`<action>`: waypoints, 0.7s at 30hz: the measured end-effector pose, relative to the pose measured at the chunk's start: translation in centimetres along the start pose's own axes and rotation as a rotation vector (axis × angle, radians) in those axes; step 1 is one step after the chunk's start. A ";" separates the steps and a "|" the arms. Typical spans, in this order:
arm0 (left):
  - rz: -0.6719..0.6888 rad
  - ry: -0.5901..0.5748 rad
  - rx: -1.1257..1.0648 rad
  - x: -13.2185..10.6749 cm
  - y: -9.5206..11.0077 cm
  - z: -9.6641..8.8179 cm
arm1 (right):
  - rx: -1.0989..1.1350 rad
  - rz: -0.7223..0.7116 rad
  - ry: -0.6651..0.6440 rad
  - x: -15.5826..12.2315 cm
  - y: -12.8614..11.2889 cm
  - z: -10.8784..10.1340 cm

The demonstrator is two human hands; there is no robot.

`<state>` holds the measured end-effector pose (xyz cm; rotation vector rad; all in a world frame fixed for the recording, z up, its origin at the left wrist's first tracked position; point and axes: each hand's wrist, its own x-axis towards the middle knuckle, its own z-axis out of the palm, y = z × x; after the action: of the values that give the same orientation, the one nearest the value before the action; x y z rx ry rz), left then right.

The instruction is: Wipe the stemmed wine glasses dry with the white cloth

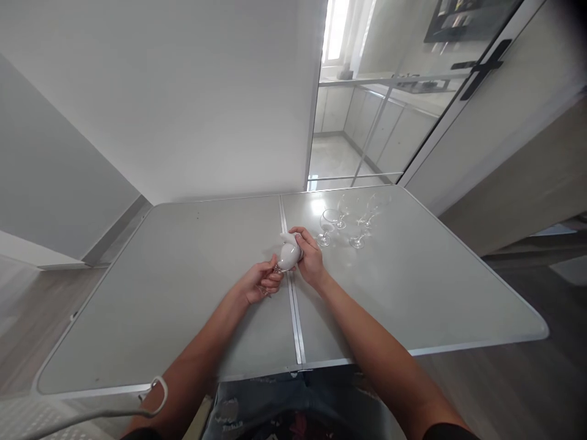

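Over the middle seam of the table, a stemmed wine glass (288, 256) is tilted, its bowl toward my right hand and its foot toward my left. White material that looks like a cloth (288, 238) fills the bowl and sticks out past the rim. My left hand (263, 280) is closed around the stem, with the clear foot showing below the fingers. At the mouth of the bowl, my right hand (311, 256) grips the white cloth, its fingers bent over the rim side. Part of the cloth is hidden by that hand.
Several clear stemmed glasses, among them a near one (324, 237) and another (356, 241), stand on the grey folding table (389, 293) beyond my right hand. A white cable (114, 413) loops near the front left edge. A wall and a glass door (358, 122) border the far side.
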<state>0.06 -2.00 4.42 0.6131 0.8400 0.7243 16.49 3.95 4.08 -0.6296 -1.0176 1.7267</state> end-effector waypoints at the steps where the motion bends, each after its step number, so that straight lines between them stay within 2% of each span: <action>1: 0.016 0.001 0.018 -0.1 0.1 0.0 | 0.009 -0.007 -0.006 0.0 -0.1 0.1; 3: 0.140 0.105 0.145 0.0 -0.1 0.1 | -0.017 -0.061 0.029 0.1 -0.3 0.1; 7: 0.548 0.530 0.563 0.4 -1.0 0.6 | -0.165 -0.260 0.245 0.6 -0.8 -0.9; 8: 0.612 0.605 0.651 0.6 -1.2 0.6 | -0.226 -0.308 0.293 0.7 -0.9 -1.3; 10: 0.676 0.681 0.825 0.9 -1.5 0.4 | -0.409 -0.415 0.321 0.5 -1.1 -1.9; 12: 0.683 0.708 1.039 1.0 -1.6 0.1 | -0.658 -0.559 0.224 0.3 -1.0 -2.0; 15: 0.644 0.833 1.328 1.1 -1.5 -0.7 | -1.002 -0.745 -0.114 0.0 -0.7 -1.4; 17: 0.640 0.918 1.439 1.0 -1.5 -1.1 | -1.133 -0.761 -0.330 -0.1 -0.5 -0.7; 18: 0.650 0.936 1.470 0.9 -1.4 -1.3 | -1.164 -0.746 -0.396 -0.1 -0.4 -0.5; 21: 0.712 0.883 1.490 0.5 -1.4 -1.4 | -1.146 -0.641 -0.411 -0.1 -0.9 -0.2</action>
<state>-0.40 -2.24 2.48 2.0750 2.0447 0.9327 17.14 4.06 4.70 -0.5220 -2.2319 0.5903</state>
